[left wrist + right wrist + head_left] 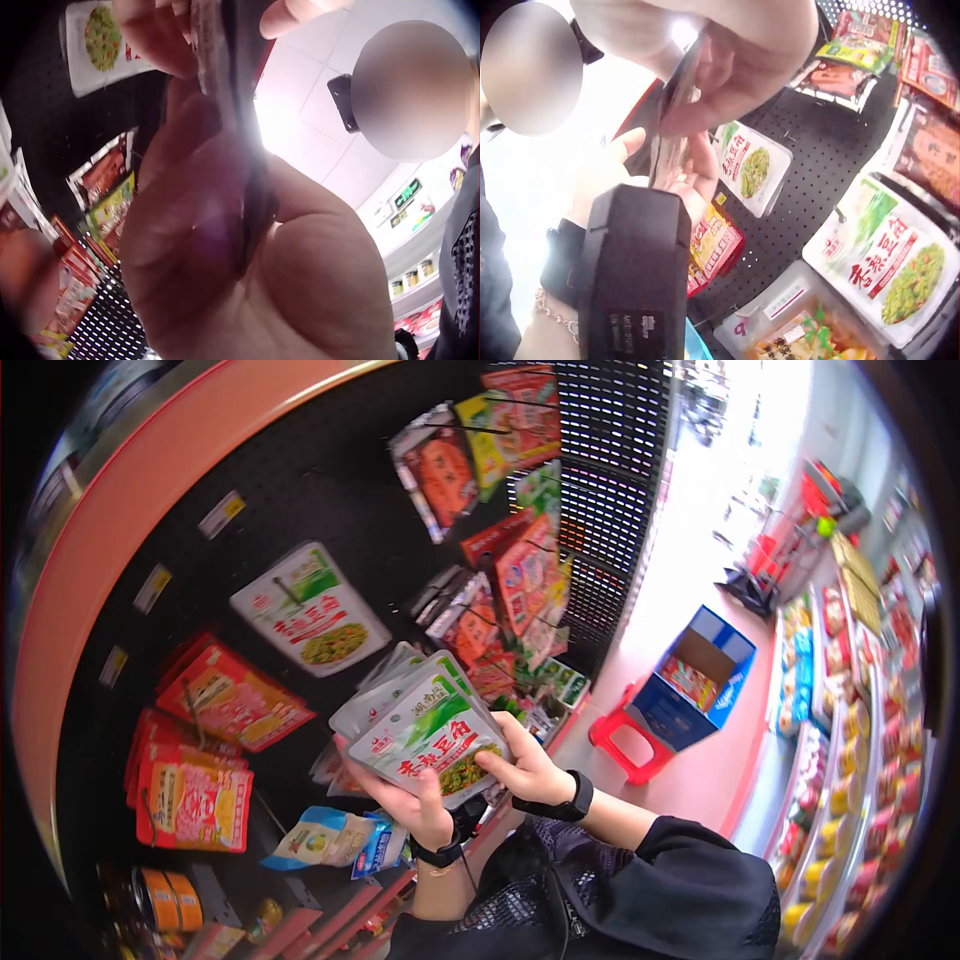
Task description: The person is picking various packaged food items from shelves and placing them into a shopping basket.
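Observation:
A small stack of white and green food pouches (440, 725), the front one printed with chopped green beans and red lettering, is held between both hands before the rack. My left hand (420, 808) grips the lower left edge, its thumb on the front face. On the right side, my right hand (532, 768) pinches the stack with its thumb over the bean picture. In the left wrist view the pouches (240, 112) show edge-on, running down into the left palm. A matching pouch (312, 610) hangs on a hook just beyond the hands.
Red packets (205, 795) hang at the left of the black pegboard (330, 460), other snack packets (525, 575) at its right. Below sits a blue pouch (335, 838). A blue carton (690, 685) rests on a red stool (630, 740) in the aisle, facing stocked shelves (850, 760).

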`<state>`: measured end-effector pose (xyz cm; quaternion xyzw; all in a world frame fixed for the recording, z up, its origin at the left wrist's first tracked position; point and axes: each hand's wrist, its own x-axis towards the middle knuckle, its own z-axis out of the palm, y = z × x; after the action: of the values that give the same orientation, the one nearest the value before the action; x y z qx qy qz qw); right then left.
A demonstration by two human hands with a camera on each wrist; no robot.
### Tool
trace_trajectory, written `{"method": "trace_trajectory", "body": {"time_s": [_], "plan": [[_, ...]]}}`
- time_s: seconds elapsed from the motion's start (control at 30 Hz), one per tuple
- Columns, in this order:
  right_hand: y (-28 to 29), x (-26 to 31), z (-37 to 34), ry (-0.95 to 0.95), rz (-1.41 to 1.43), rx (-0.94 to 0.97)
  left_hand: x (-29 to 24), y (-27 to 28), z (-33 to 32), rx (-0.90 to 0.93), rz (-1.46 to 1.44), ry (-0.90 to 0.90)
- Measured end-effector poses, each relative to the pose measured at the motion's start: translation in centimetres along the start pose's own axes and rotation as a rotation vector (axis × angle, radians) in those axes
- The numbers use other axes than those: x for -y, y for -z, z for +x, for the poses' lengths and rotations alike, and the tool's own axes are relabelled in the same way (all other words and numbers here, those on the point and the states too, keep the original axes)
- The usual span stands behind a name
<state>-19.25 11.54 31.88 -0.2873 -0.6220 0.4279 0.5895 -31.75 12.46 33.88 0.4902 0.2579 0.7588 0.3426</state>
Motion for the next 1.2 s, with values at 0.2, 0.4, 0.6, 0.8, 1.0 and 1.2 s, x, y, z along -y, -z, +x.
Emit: {"method": "trace_trajectory", "body": {"time_s": [0.2, 0.4, 0.6, 0.8, 1.0, 1.2], "plan": [[0.9, 0.6, -2.2, 0.268, 0.067, -0.365, 0.4, -2.3, -1.2, -0.08, -0.714, 0.753], [4.9, 1.8, -3.4, 0.1, -0.078, -0.333, 3.3, -5.4, -3.9, 0.086, -0.511, 0.611], [12.3, 1.6, -4.9, 0.023, 0.036, -0.224, 5.9, -11.5, -6.5, 0.141, -0.374, 0.499], [21.7, 1.3, -7.9, -0.246, 0.282, -0.129, 9.5, -19.3, -10.6, 0.074, -0.39, 0.669], [30.7, -0.2, -11.0, -0.388, 0.093, -0.41, 16.2, -23.7, -15.0, 0.214, -0.259, 0.937], [43.0, -4.8, -16.8, -0.449, -0.763, -0.551, 18.6, -23.8, -17.5, 0.459, -0.035, 1.212]]}}
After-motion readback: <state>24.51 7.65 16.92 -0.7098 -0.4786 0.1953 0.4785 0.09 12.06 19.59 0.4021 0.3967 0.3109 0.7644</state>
